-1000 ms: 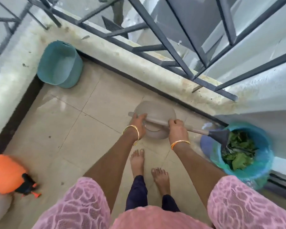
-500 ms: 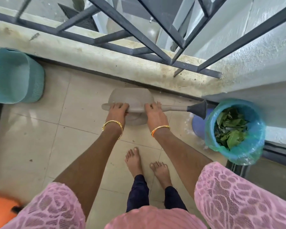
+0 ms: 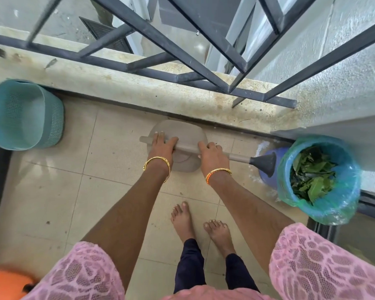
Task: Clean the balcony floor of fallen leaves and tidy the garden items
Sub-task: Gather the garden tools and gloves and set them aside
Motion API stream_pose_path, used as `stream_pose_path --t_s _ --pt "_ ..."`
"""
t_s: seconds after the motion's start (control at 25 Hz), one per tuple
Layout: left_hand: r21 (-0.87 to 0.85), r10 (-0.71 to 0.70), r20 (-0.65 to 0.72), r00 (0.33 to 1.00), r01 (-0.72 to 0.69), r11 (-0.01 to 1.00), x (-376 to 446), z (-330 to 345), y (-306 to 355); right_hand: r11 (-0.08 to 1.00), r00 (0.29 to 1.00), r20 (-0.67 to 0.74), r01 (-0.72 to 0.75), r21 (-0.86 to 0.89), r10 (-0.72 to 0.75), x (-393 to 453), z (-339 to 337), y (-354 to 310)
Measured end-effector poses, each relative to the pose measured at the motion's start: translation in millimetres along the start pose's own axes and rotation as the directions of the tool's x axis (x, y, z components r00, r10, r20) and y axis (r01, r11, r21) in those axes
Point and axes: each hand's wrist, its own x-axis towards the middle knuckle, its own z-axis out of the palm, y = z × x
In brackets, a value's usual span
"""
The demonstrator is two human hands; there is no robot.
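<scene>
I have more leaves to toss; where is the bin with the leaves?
In the head view, the blue plastic-lined bin of green leaves stands at the right, by the wall corner, beside the black funnel-shaped spout.

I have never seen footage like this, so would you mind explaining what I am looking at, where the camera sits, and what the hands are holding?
There is no machine here. A person wears a camera on the head, so the one view looks down their own arms to the balcony floor and bare feet.

Both hands grasp a grey watering can: the left hand on its handle end, the right hand on its long spout, which ends in a dark funnel-shaped nozzle.

On the floor stand a teal mesh basket by the ledge and a bin lined with a blue bag, holding green leaves. Something orange sits bottom left, too blurred to name.
</scene>
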Motion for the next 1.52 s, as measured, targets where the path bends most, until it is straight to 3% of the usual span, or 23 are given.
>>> stream_pose_path --t_s 0.2,0.4,0.84,1.04,1.28,1.52 --pt "0.050 -0.057 0.025 0.998 0.056 0.997 -4 -3 3 1.000 0.999 -0.021 -0.030 0.007 0.031 0 3 1" --pt "0.108 -0.098 -0.075 0.992 0.105 0.989 -36 -3 10 0.996 0.996 -0.084 -0.015 -0.084 0.008 -21 -7 1" --pt "0.072 -0.299 -0.022 0.954 0.300 0.951 -202 -36 35 0.970 0.966 -0.121 0.214 -0.119 -0.228 -154 -65 -50" --pt "0.011 -0.374 -0.065 0.925 0.375 0.927 -289 -77 70 0.885 0.907 -0.025 0.402 -0.235 -0.420 -222 -121 -67" --pt "-0.152 -0.582 -0.168 0.796 0.562 0.813 -400 -101 107 0.691 0.749 0.071 0.640 -0.336 -0.659 -309 -171 -90" --pt "-0.326 -0.821 -0.164 0.548 0.755 0.569 -508 -62 119 0.438 0.554 0.246 0.806 -0.398 -0.796 -397 -157 -86"
